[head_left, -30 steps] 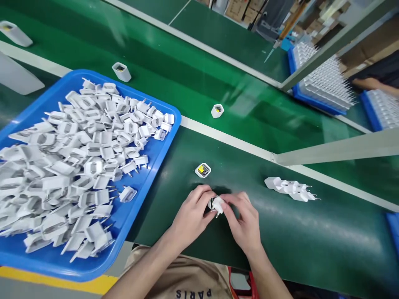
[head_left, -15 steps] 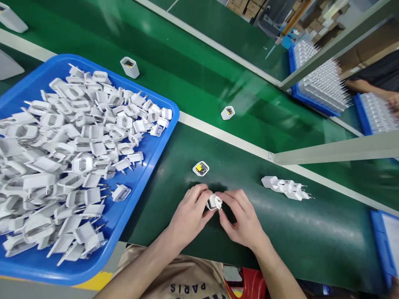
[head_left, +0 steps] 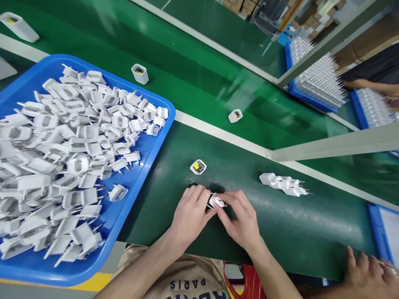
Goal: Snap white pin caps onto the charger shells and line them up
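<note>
My left hand [head_left: 190, 214] is closed around a white charger housing [head_left: 210, 201], most of it hidden by the fingers. In my right hand [head_left: 241, 216], thumb and fingers pinch a white plug cap [head_left: 218, 202] with metal pins, held against the housing's open end. Whether the two parts are fully joined cannot be seen. Just beyond my hands stands an open housing [head_left: 198, 167] with yellow and black parts inside. To the left, a blue tray [head_left: 146, 168] bears a heap of loose plug caps [head_left: 77, 164].
Several white chargers with pins [head_left: 283, 184] lie together at right. Open housings [head_left: 140, 74] ride the green belt [head_left: 187, 79] behind a pale rail. A metal post [head_left: 336, 145] crosses at right. Another person's hand [head_left: 370, 272] rests at the lower right, near a blue tray [head_left: 378, 232].
The plug cap has tilted, its pins now pointing more to the right. Housings on the belt have moved right. Another person's hand has come onto the table at the lower right.
</note>
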A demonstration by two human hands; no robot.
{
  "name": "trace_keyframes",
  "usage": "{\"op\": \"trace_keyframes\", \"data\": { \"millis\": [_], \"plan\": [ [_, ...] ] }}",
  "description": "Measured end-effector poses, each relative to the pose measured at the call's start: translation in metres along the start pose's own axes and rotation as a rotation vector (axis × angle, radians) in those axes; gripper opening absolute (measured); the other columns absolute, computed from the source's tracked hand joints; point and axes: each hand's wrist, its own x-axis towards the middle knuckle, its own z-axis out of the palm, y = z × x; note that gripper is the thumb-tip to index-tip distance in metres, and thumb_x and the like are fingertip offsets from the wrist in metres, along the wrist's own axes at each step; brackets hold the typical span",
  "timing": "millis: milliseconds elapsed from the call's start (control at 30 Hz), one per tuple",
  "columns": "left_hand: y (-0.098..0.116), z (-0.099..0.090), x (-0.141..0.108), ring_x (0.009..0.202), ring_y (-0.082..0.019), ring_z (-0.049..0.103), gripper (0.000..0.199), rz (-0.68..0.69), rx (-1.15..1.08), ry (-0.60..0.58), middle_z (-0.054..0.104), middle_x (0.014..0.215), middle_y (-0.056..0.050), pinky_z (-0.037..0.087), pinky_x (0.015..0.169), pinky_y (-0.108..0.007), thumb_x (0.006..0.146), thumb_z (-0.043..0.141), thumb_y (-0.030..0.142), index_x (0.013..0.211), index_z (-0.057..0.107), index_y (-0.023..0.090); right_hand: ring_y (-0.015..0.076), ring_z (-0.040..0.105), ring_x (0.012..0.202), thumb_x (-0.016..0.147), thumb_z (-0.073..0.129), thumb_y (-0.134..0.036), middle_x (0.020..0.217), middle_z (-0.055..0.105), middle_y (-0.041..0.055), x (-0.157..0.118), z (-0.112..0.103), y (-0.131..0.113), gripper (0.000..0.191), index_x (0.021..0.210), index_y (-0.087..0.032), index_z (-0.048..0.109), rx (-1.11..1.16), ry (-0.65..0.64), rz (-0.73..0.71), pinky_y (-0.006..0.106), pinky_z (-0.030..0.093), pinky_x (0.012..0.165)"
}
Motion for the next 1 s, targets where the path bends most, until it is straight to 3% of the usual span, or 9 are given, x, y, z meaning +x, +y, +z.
{"op": "trace_keyframes", "data": {
  "millis": [200, 467, 667, 1000],
  "plan": [
    [0.001, 0.001, 0.0, 0.08, -0.023, 0.053, 0.015, 0.012, 0.011, 0.009, 0.058, 0.089, -0.003, 0.042, 0.072, -0.035, 0.096, 0.066, 0.023, 0.09, 0.052, 0.021, 0.0211, 0.061, 0.085, 0.098, 0.061, -0.009, 0.098, 0.065, 0.0079, -0.003, 0.004, -0.005, 0.019, 0.112, -0.021, 0.064, -0.02, -0.014, 0.024, 0.036, 0.055, 0.076],
    [0.002, 0.0, 0.0, 0.081, -0.023, 0.054, 0.016, -0.003, 0.01, -0.004, 0.059, 0.09, -0.004, 0.041, 0.072, -0.035, 0.095, 0.068, 0.025, 0.089, 0.054, 0.021, 0.0197, 0.062, 0.083, 0.099, 0.059, -0.009, 0.097, 0.064, 0.0064, -0.012, 0.015, -0.005, 0.016, 0.11, -0.021, 0.061, 0.031, 0.065, 0.065, 0.033, 0.054, 0.073],
    [0.003, 0.0, 0.002, 0.081, -0.023, 0.053, 0.014, -0.019, 0.016, -0.005, 0.059, 0.089, -0.003, 0.041, 0.072, -0.036, 0.094, 0.067, 0.02, 0.088, 0.054, 0.021, 0.0212, 0.058, 0.085, 0.099, 0.056, -0.008, 0.098, 0.064, 0.0077, -0.007, 0.013, -0.008, 0.017, 0.111, -0.02, 0.059, -0.083, 0.01, 0.044, 0.035, 0.052, 0.076],
    [0.001, 0.001, 0.001, 0.079, -0.023, 0.05, 0.015, -0.012, 0.095, -0.029, 0.055, 0.086, -0.002, 0.041, 0.071, -0.036, 0.093, 0.062, 0.017, 0.085, 0.051, 0.022, 0.0229, 0.051, 0.078, 0.102, 0.045, -0.011, 0.089, 0.064, 0.0069, -0.006, 0.019, -0.019, 0.016, 0.099, -0.019, 0.058, -0.288, -0.046, 0.067, 0.036, 0.04, 0.07]
  ]
}}
